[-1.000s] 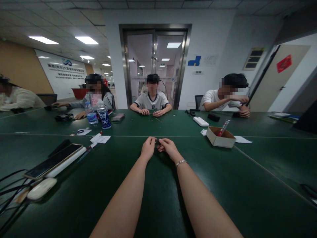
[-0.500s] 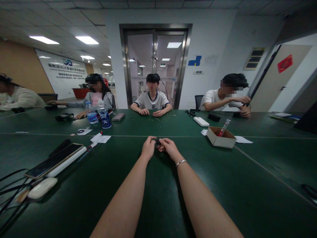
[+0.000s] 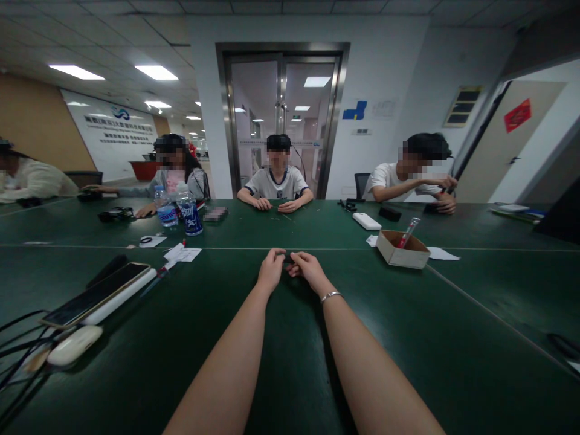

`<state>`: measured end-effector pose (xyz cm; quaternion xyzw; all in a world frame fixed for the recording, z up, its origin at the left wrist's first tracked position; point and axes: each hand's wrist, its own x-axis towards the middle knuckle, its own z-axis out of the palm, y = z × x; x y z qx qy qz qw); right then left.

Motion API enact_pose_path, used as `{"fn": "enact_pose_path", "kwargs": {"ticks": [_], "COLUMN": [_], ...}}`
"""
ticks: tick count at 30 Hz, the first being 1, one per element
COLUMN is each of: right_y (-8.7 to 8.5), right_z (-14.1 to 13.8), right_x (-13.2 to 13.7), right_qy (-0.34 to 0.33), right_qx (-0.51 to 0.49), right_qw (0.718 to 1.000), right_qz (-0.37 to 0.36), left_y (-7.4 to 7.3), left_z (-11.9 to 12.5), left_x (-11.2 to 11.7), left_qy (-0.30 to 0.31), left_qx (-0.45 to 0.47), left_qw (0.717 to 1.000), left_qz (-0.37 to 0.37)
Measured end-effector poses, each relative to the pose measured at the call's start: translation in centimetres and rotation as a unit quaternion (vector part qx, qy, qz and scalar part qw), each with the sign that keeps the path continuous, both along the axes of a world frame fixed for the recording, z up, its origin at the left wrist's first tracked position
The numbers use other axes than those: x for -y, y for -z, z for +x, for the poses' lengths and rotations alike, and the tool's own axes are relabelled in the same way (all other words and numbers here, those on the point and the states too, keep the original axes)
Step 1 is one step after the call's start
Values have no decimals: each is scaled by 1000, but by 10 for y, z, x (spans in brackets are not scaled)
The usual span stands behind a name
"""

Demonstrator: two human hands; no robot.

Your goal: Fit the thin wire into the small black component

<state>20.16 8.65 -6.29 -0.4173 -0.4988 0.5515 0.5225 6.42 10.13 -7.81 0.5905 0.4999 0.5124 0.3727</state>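
Observation:
Both my arms reach forward over a dark green table (image 3: 290, 362). My left hand (image 3: 270, 270) and my right hand (image 3: 306, 269) meet fingertip to fingertip, each pinched on a small dark object (image 3: 288, 261) held between them just above the tabletop. The object is too small to name. A thin bracelet (image 3: 330, 296) sits on my right wrist.
An open cardboard box (image 3: 401, 250) with a red-tipped tube stands at right, a white device (image 3: 367, 222) behind it. At left lie a phone (image 3: 97, 293) on a white slab, a white mouse (image 3: 72, 345), cables, paper scraps and two bottles (image 3: 189, 212). Several people sit across the table.

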Motion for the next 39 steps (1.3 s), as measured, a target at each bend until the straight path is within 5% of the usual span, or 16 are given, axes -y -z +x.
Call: {"fn": "enact_pose_path", "kwargs": {"ticks": [39], "right_y": [-2], "right_z": [0], "right_x": [2], "right_qy": [0], "right_qx": [2], "right_qw": [1000], "right_qz": [-2], "left_y": [-2], "left_z": [1], "left_x": [1], "left_qy": [-8], "left_qx": [-5], "left_qw": [1000], "left_qz": [1]}}
